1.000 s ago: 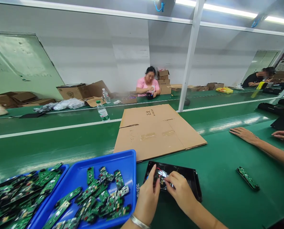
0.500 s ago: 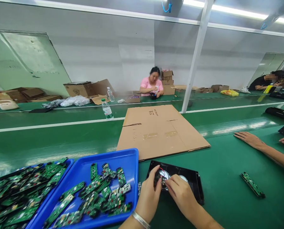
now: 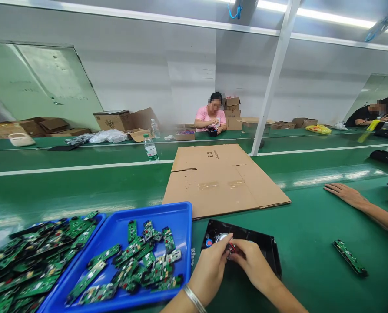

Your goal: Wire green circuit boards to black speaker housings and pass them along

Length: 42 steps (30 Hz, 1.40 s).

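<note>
A shallow black plastic housing (image 3: pixel 268 248) lies on the bench in front of me, with round silver parts inside that look like speakers and a blue-and-red round part (image 3: pixel 208 242) at its left end. Over its near edge, my left hand (image 3: pixel 211 269) and my right hand (image 3: pixel 254 263) meet at the fingertips. Between them they pinch red and black wires (image 3: pixel 232 248); whatever the wires join is hidden by my fingers. Both hands are closed. Left of them, a blue tray (image 3: pixel 190 234) holds several small green circuit boards (image 3: pixel 133 250).
A second pile of circuit boards (image 3: pixel 34 261) fills the far left. Flattened cardboard (image 3: pixel 224 187) lies ahead, near a water bottle (image 3: pixel 151 150). One long circuit board (image 3: pixel 349 257) rests at right, below a co-worker's hand (image 3: pixel 346 195). Another person (image 3: pixel 210 117) sits opposite.
My fingertips have come closer together, and my left hand has turned over the wires. The small part seen between them is now covered. The view has shifted slightly left.
</note>
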Available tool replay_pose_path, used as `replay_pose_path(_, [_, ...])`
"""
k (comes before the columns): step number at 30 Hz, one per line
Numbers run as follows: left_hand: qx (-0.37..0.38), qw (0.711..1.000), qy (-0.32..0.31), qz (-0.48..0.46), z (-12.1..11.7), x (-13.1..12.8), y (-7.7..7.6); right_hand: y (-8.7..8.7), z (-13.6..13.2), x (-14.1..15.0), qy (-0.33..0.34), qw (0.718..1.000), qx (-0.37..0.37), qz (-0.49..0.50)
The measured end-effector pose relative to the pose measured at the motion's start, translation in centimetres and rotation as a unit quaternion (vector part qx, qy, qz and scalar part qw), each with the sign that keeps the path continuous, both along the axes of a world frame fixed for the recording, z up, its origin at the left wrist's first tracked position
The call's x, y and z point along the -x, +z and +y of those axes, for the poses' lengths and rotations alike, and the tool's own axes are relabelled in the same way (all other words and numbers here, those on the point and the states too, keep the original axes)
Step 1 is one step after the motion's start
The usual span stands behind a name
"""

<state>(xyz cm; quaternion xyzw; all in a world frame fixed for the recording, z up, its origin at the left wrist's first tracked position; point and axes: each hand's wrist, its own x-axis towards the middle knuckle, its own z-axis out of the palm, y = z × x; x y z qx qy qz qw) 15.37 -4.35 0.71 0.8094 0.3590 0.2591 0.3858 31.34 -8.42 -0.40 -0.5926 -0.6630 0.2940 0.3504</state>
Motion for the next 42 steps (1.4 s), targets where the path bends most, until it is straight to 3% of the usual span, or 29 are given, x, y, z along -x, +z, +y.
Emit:
replay_pose_path(11, [-0.050, 0.999, 0.000, 0.015, -0.2, 0.1, -0.2, -0.6, -0.1, 0.3, -0.008, 0.993, -0.018, -0.120])
replay_pose_path(15, [-0.045, 0.999, 0.024, -0.008, 0.0, 0.0, 0.2, -0.2, 0.0, 0.1, -0.022, 0.997, -0.008, -0.078])
replay_pose_path(18, [-0.038, 0.996, 0.085, -0.014, 0.3, 0.1, 0.5, 1.2, -0.2, -1.3, -0.023, 0.999, 0.017, -0.018])
replay_pose_path(21, [-0.030, 0.989, 0.144, -0.018, 0.7, 0.2, 0.4, 2.8, -0.7, -3.4, 0.007, 0.998, 0.055, 0.019])
replay_pose_path(25, [-0.013, 0.986, 0.162, -0.044, 1.0, 0.3, 0.0, 3.4, -1.2, -5.5, 0.086, 0.990, 0.107, 0.040])
replay_pose_path(30, [-0.008, 0.985, 0.163, -0.049, 0.9, 0.2, -0.2, 3.7, -1.1, -4.9, 0.147, 0.986, 0.075, 0.028])
replay_pose_path(33, [-0.008, 0.986, 0.164, -0.037, 0.7, 0.1, -0.3, 3.6, -0.8, -3.3, 0.115, 0.991, 0.047, 0.052])
replay_pose_path(37, [-0.014, 0.986, 0.164, -0.021, 0.6, 0.0, -0.5, 2.4, -0.1, -1.4, 0.016, 0.989, 0.082, 0.120])
replay_pose_path(42, [-0.038, 0.987, 0.156, 0.014, 0.5, -0.2, -1.1, 1.2, 0.2, -0.9, -0.025, 0.999, 0.008, 0.024])
